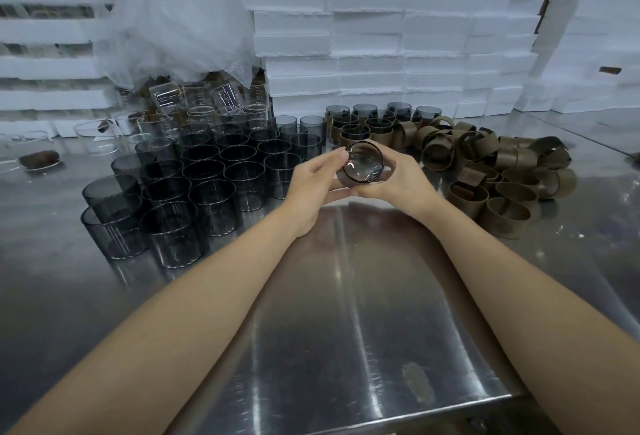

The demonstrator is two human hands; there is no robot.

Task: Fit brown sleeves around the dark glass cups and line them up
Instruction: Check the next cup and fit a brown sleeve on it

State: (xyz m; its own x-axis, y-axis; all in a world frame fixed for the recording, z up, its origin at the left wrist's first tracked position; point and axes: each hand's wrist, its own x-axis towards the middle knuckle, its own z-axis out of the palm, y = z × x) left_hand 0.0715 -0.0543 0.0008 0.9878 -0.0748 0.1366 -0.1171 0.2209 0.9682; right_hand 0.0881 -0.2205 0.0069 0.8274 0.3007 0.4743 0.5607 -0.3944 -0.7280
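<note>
- Both of the person's hands are meeting over the middle of the steel table (346, 313), with the bare forearms reaching in from the near edge.
- The left hand (310, 188) is gripping a dark glass cup (362, 166) from the left side, its fingers (330, 159) curling up against the rim.
- The right hand (401, 181) is clasping the same cup from the right, its fingers wrapping over the top and round underneath.
- The cup is lying tilted on its side between the two hands, one round end facing back toward the person.
- The hands are covering most of its wall, so I cannot tell whether a sleeve is already on it.
- Bare dark glass cups (207, 188) are standing upright in a tight cluster on the left of the table, mouths up and touching one another.
- Sleeved cups (367, 124) are sitting in close rows at the back, just beyond the hands, each wearing a brown band round its wall.
- A loose pile of brown sleeves (502, 171) is sprawling on the right side of the table, some standing on edge and some overlapping, near the right hand.
- Clear glass cups (197, 105) are lying jumbled behind the dark cluster, under a crumpled plastic bag (173, 19).
- White foam boxes (381, 36) are standing stacked along the back of the table.
</note>
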